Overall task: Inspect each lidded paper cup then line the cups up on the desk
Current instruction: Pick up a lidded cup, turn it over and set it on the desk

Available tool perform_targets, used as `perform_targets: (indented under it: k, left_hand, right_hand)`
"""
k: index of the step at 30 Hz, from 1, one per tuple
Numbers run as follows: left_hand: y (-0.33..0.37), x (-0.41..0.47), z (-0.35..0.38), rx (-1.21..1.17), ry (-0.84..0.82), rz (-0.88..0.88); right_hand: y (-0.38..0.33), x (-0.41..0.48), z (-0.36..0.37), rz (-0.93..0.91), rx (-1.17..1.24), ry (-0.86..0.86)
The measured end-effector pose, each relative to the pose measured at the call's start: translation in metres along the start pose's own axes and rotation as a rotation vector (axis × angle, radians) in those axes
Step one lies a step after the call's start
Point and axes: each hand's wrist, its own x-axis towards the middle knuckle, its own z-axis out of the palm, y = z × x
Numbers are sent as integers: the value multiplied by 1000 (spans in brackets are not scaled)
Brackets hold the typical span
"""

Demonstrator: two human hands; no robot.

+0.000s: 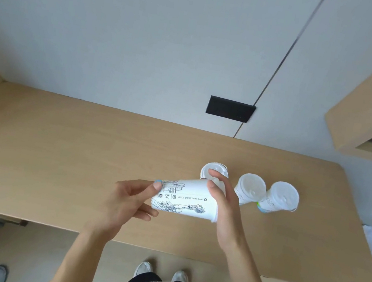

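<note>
Four lidded cups are in view. The printed cup (185, 199) is held sideways in the air over the table (55, 156), toward its near edge. The left hand (126, 202) pinches the base end between thumb and fingers, and the right hand (225, 208) curls round the lid end. Inspecting it well likely means rolling it slowly, keeping the lid seated and checking seam and rim. Three standing cups (251, 190) form a row toward the right edge. The leftmost cup (215, 166), just behind the right hand, could get knocked.
</note>
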Motion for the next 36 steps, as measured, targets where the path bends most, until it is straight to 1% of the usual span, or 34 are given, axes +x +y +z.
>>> perform_targets:
  k: [3, 7, 10, 12, 15, 18, 22, 25, 27, 30, 33, 36]
  left_hand:
    - [5, -4, 5, -22, -18, 70]
    - [8, -7, 15, -41, 13, 66]
    - [6, -8, 21, -56, 22, 106]
    - [5, -9, 26, -50, 6, 97]
    - [4, -12, 38, -56, 23, 68]
    - [1, -14, 44, -81, 10, 113]
    - [0, -19, 53, -99, 67, 90]
    - [-1, -21, 54, -104, 58, 130]
    - [0, -20, 51, -93, 44, 121]
    - [6, -14, 48, -61, 74, 110]
    - [9, -9, 39, -45, 41, 140]
    - [15, -4, 33, -23, 40, 98]
  right_hand:
    - [1, 1, -7, 5, 25, -6]
    - [1, 0, -15, 0, 41, 2]
    - [0, 1, -23, -2, 65, 7]
    - [-1, 1, -30, 0, 71, 8]
    - [-2, 1, -37, -6, 80, 1]
    - [-3, 2, -45, -10, 95, -6]
    - [-3, 3, -50, -24, 99, -33]
    - [-2, 5, -52, -37, 116, -42]
    - [-1, 7, -51, -42, 127, -35]
    - [0, 9, -46, -52, 131, -13]
    - [2, 12, -41, -51, 154, 14]
    - [0, 15, -32, -54, 157, 18]
